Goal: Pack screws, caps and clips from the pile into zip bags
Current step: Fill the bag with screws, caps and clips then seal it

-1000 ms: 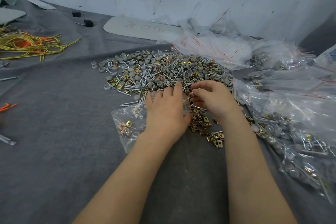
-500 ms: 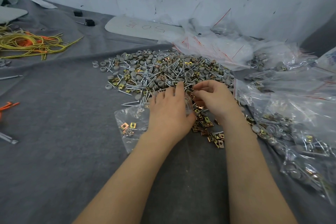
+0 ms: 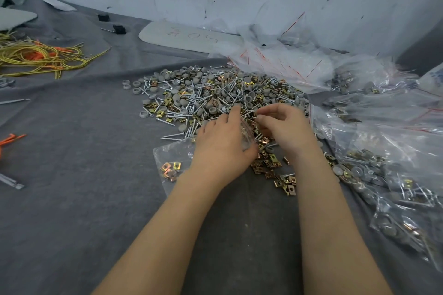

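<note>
zip bag (image 3: 167, 152) | contains gold clips (image 3: 171, 168) | left hand (image 3: 220, 151) grips mouth

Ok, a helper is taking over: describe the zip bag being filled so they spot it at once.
From the big pile of screws, caps and clips, come to its near edge. A clear zip bag lies flat under the left hand. Unlike the stuffed bags on the right, it holds only a few brass clips.

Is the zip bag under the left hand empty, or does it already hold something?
Nearly empty. A few clips show through the zip bag, which lies partly under the left hand; the rest looks flat.
</note>
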`<state>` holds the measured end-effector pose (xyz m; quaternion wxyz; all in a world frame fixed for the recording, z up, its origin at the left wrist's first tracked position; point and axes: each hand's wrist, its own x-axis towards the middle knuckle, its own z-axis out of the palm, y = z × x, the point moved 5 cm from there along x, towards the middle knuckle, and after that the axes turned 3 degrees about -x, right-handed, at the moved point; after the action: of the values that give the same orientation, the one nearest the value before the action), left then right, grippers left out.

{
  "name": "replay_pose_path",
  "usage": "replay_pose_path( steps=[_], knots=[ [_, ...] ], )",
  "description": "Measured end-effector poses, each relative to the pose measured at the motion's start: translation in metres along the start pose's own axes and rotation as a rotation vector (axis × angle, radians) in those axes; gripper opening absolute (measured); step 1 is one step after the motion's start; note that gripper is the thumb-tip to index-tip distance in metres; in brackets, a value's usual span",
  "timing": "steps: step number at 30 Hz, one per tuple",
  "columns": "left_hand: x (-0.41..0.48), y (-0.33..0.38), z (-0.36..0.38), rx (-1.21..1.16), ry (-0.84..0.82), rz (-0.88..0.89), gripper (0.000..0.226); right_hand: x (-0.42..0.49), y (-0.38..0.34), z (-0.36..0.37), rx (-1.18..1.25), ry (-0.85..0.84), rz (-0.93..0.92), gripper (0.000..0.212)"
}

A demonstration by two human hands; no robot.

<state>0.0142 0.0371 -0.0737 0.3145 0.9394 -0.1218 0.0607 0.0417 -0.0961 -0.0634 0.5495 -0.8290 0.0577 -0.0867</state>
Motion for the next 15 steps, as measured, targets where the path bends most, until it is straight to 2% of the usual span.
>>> replay_pose_path(
  steps=[2,6,8,11,12,14,15],
  knots=[
    [0.002,-0.001,-0.005,-0.066,0.002,0.008,0.084,-0.001,-0.001,0.004,0.068,-0.062,0.003,0.014],
    [0.002,-0.004,-0.01,-0.113,0.01,0.009,0.084,-0.006,-0.005,0.02,0.138,-0.277,-0.004,0.007],
    [0.003,-0.007,-0.012,-0.136,0.026,0.003,0.081,-0.004,-0.005,0.014,0.149,-0.198,-0.033,0.008],
    [0.003,-0.012,-0.017,-0.19,0.056,-0.031,0.082,0.0,-0.002,-0.008,-0.096,0.085,-0.074,0.015],
    [0.003,-0.013,-0.019,-0.208,0.071,-0.036,0.083,0.0,-0.001,-0.01,-0.24,0.098,-0.074,0.012],
    [0.003,-0.014,-0.023,-0.233,0.105,-0.042,0.082,-0.002,0.003,0.0,-0.506,-0.015,-0.038,0.004],
    [0.003,-0.014,-0.023,-0.237,0.117,-0.043,0.081,-0.003,0.006,0.007,-0.6,-0.079,-0.014,0.008]
  ],
)
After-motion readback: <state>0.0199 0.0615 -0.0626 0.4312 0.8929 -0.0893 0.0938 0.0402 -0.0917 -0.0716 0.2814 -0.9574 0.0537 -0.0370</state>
